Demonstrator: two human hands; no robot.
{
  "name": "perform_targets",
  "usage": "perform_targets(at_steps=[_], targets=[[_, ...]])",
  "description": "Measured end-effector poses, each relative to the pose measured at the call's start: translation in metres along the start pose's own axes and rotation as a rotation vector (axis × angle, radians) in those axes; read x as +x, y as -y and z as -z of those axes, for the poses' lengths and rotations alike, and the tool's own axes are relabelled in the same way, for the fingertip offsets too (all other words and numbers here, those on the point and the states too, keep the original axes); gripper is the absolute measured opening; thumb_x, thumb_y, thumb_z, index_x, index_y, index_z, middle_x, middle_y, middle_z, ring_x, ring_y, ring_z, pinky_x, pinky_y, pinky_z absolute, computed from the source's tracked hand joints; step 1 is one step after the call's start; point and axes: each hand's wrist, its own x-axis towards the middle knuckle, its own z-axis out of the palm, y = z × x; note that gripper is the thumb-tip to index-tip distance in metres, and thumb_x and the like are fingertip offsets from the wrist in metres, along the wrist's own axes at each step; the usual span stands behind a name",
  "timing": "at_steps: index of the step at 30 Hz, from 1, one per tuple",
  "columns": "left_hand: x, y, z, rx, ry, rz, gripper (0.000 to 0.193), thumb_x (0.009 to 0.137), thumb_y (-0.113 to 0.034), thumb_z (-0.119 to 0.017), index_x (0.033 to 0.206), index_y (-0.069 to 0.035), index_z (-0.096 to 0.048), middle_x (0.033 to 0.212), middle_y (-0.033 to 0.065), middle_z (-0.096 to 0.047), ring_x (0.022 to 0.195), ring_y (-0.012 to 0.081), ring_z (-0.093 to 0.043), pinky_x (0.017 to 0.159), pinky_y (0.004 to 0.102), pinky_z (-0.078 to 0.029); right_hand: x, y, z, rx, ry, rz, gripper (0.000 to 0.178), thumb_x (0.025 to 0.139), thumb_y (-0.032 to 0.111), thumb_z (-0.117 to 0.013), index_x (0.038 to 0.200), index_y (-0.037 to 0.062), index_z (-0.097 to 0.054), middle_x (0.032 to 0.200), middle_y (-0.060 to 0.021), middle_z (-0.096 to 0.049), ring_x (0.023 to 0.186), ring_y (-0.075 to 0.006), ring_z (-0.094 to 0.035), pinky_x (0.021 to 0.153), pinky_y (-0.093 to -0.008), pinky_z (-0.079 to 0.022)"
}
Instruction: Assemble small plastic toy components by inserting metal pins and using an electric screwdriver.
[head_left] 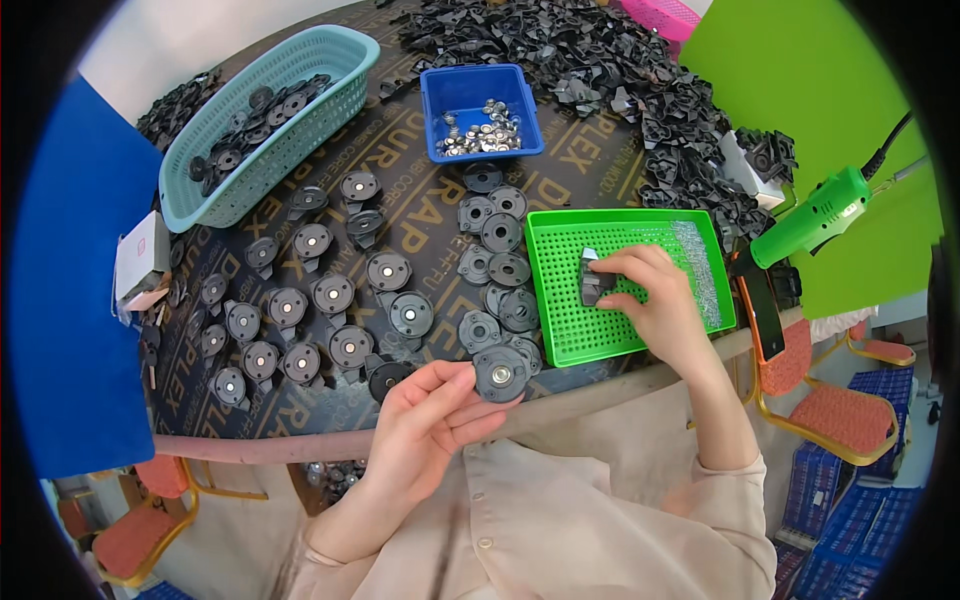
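Observation:
My left hand holds a round dark grey plastic disc by its edge, near the table's front edge. A shiny metal piece sits in the disc's middle. My right hand pinches a small black plastic part with a silvery end, above the green perforated tray. Thin silvery screws or pins lie along the tray's right side. Just past my left hand, several dark discs with open centres lie in overlapping stacks. To the left, rows of discs with metal centres are spread on the table.
A blue bin of small metal pieces stands at the back. A pale blue basket of discs is at left. Black parts are heaped far and right. At right are a green electric screwdriver and a phone.

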Motion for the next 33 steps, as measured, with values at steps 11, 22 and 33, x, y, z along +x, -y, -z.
perform_targets(at_steps=[11,22,33], targets=[[0.008,0.006,-0.005,0.006,0.018,0.008,0.022,0.095,-0.018,-0.054,0.111,-0.003,-0.057,0.110,0.0102,-0.065,0.104,0.0218,-0.064,0.090,0.0341,-0.051,-0.009,0.075,0.003,0.382,-0.115,0.258,0.032,0.065,-0.006,-0.069,0.095,0.0043,-0.072,0.095,-0.0108,-0.067,0.084,-0.0253,-0.062,0.072,-0.0315,-0.049],[0.006,0.010,-0.006,-0.010,0.019,-0.029,0.016,0.096,-0.016,-0.051,0.105,-0.004,-0.057,0.109,0.0109,-0.064,0.098,0.0230,-0.066,0.081,0.0335,-0.057,-0.016,0.072,-0.016,0.380,-0.048,0.253,0.034,0.064,-0.007,-0.067,0.096,0.0057,-0.072,0.094,-0.0108,-0.066,0.081,-0.0245,-0.061,0.068,-0.0319,-0.049],[0.001,-0.049,0.005,0.397,0.132,-0.080,0.033,0.082,0.000,-0.066,0.115,0.001,-0.062,0.101,0.0098,-0.068,0.089,0.0120,-0.065,0.082,0.0263,-0.053,0.031,0.080,0.007,0.498,0.095,0.222,0.031,0.077,0.002,-0.071,0.107,0.0043,-0.062,0.099,-0.0077,-0.067,0.091,-0.0221,-0.065,0.076,-0.0312,-0.052]])
